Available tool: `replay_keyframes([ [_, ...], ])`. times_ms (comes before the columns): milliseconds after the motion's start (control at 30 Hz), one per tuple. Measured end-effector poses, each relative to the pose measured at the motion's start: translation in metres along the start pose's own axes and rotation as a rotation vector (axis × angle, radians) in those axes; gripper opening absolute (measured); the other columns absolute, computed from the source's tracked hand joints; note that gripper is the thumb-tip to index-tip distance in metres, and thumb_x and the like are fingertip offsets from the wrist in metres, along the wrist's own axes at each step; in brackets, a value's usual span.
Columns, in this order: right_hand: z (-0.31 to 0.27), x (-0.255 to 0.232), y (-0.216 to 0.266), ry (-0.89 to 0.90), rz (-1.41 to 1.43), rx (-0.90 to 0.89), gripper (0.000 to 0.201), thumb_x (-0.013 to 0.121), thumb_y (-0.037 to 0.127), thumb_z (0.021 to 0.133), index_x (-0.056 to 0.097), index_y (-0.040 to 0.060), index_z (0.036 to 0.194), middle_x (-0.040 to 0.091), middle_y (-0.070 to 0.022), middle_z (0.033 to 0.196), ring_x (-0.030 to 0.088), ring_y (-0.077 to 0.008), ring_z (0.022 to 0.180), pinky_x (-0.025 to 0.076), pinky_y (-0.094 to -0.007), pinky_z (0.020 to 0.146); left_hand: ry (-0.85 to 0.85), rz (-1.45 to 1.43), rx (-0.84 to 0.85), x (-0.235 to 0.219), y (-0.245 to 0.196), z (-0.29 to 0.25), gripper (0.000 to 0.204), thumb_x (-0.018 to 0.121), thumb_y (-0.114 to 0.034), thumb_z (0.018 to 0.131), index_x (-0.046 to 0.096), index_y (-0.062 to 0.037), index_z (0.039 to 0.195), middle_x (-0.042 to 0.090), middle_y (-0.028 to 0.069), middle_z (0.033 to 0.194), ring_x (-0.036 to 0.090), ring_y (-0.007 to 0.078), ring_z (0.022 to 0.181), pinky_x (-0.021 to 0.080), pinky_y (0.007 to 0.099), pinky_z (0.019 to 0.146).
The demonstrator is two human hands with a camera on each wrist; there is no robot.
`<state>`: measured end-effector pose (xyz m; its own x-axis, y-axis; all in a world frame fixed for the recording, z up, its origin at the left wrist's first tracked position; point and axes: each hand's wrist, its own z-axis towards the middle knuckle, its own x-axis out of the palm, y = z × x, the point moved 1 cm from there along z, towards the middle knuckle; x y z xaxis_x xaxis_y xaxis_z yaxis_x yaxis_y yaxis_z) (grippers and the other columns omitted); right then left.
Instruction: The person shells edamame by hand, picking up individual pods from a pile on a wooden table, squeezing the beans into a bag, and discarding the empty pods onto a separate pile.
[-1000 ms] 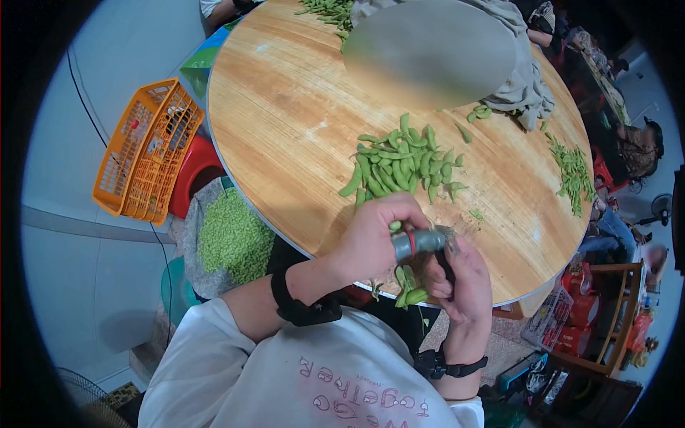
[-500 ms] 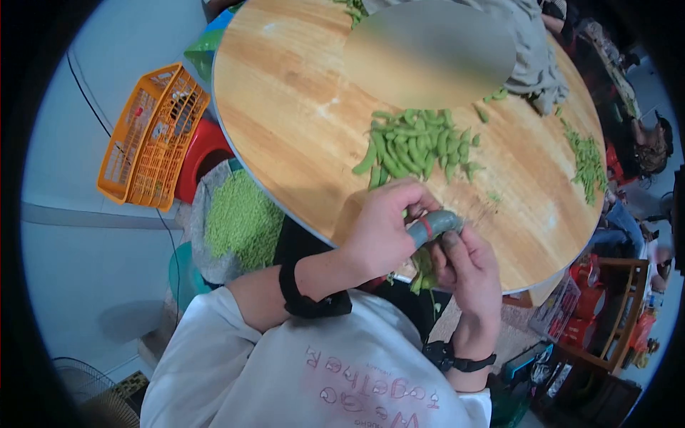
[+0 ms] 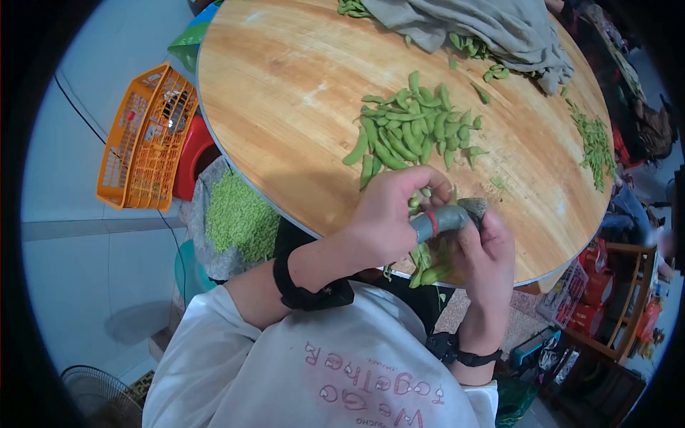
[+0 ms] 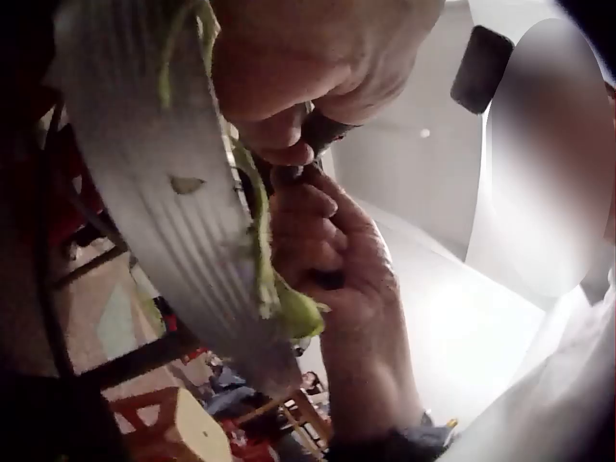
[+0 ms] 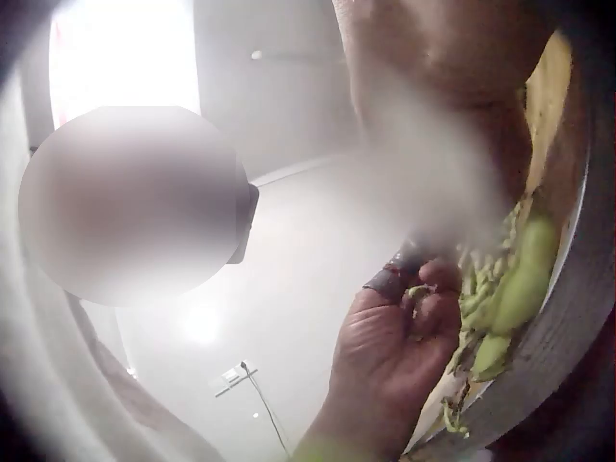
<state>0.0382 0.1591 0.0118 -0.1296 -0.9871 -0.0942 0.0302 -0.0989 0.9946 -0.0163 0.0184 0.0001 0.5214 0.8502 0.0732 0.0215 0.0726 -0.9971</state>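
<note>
In the head view my left hand (image 3: 392, 214) curls its fingers around small green beans (image 3: 414, 203). A grey sleeve with a red band (image 3: 434, 221) covers its thumb. My right hand (image 3: 489, 253) meets it, fingers bent, beside a dark grey cover (image 3: 472, 207); whether it grips a pod is hidden. A thin green tip shows between the hands. Below them, pods (image 3: 432, 274) lie at the table's edge. Beyond is a heap of green pods (image 3: 407, 135). The right wrist view shows my left hand (image 5: 385, 337) with green between its curled fingers.
The round wooden table (image 3: 264, 93) bears a grey cloth (image 3: 492, 28) over pods at the back and small green pieces (image 3: 594, 146) at right. To the left are a shelled-bean bag (image 3: 239, 217), a red stool (image 3: 194, 157) and an orange basket (image 3: 146, 143). A fan (image 3: 96, 396) stands bottom left.
Both hands have shifted slightly right in the head view and stay together. The dark cover by my right hand shows more plainly. More of the grey cloth is in sight.
</note>
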Motion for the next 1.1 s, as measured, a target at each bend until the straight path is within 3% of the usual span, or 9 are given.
replay_keyframes([
  [67,0.005,-0.007,0.0,0.091,0.396,0.368,0.014,0.05,0.014,0.092,0.054,0.0024,0.087,0.046,0.0043,0.059,0.036,-0.0022,0.048,0.027,-0.0174,0.043,-0.065,0.094,-0.091,-0.002,-0.006,-0.002,0.024,0.061,0.005,0.074,0.056,0.0004,0.097,0.057,0.0018,0.088,0.054,0.0073,0.082,0.044,0.0218,0.071],
  [233,0.024,-0.015,-0.008,0.134,0.136,0.289,0.013,0.053,0.015,0.09,0.056,0.0026,0.091,0.053,-0.0015,0.058,0.046,-0.0087,0.048,0.033,-0.022,0.044,-0.119,0.201,0.017,-0.011,0.002,0.002,0.023,0.055,0.009,0.073,0.059,0.002,0.095,0.062,0.0076,0.092,0.057,0.0119,0.085,0.045,0.0248,0.077],
  [300,0.044,-0.022,-0.001,-0.201,-0.608,-0.053,0.01,0.055,0.013,0.086,0.056,0.0042,0.092,0.059,-0.0135,0.062,0.057,-0.0256,0.053,0.042,-0.0321,0.048,0.089,0.154,-0.073,-0.013,-0.002,0.002,0.025,0.054,0.011,0.073,0.061,0.0009,0.095,0.063,0.0077,0.092,0.058,0.0128,0.087,0.045,0.0253,0.077],
  [333,0.051,-0.026,0.0,-0.206,-0.751,0.001,0.015,0.059,0.012,0.082,0.056,0.0063,0.095,0.059,-0.0208,0.068,0.06,-0.0377,0.065,0.046,-0.0411,0.056,0.215,0.067,-0.031,-0.012,0.006,0.0,0.03,0.052,0.012,0.073,0.061,-0.0009,0.098,0.064,0.0073,0.092,0.059,0.0128,0.088,0.045,0.0253,0.078],
  [433,0.062,-0.025,-0.004,-0.129,-1.054,-0.04,0.02,0.06,0.015,0.08,0.055,0.0075,0.098,0.059,-0.0205,0.067,0.059,-0.0384,0.065,0.046,-0.0438,0.056,0.347,0.056,-0.023,-0.008,-0.004,-0.002,0.028,0.053,0.008,0.077,0.062,-0.0019,0.102,0.064,0.0071,0.094,0.059,0.0126,0.088,0.046,0.0251,0.08],
  [800,0.079,-0.025,-0.002,-0.048,-1.03,-0.145,0.015,0.059,0.013,0.079,0.054,0.003,0.088,0.058,-0.022,0.065,0.058,-0.0396,0.062,0.046,-0.0471,0.055,0.051,0.059,-0.011,-0.011,-0.003,0.002,0.021,0.06,-0.002,0.083,0.06,0.0004,0.103,0.062,0.0031,0.095,0.056,0.0074,0.088,0.045,0.023,0.08],
  [933,0.075,-0.029,-0.004,-0.068,-1.035,-0.191,0.014,0.06,0.012,0.078,0.055,0.0021,0.087,0.056,-0.0239,0.064,0.057,-0.0396,0.062,0.046,-0.0446,0.055,-0.007,0.239,0.073,-0.007,-0.014,0.001,0.029,0.062,0.001,0.077,0.059,-0.0011,0.106,0.06,0.0076,0.089,0.058,0.0147,0.084,0.046,0.0264,0.077],
  [1033,0.053,-0.034,-0.003,0.033,-0.709,-0.131,0.013,0.06,0.011,0.079,0.057,0.0011,0.087,0.059,-0.0168,0.063,0.058,-0.0295,0.057,0.046,-0.0356,0.053,0.005,0.529,0.269,-0.001,-0.02,0.001,0.043,0.064,0.004,0.069,0.057,-0.0033,0.111,0.057,0.0109,0.088,0.058,0.0238,0.082,0.047,0.0305,0.074],
  [1100,0.03,-0.032,0.007,0.157,-0.06,0.278,0.011,0.06,0.012,0.081,0.059,0.0015,0.085,0.057,-0.0044,0.065,0.052,-0.0136,0.055,0.041,-0.0248,0.051,0.01,0.65,0.38,0.003,-0.018,-0.002,0.05,0.064,0.005,0.065,0.055,-0.0047,0.113,0.055,0.0121,0.088,0.057,0.0284,0.081,0.047,0.0328,0.072],
])
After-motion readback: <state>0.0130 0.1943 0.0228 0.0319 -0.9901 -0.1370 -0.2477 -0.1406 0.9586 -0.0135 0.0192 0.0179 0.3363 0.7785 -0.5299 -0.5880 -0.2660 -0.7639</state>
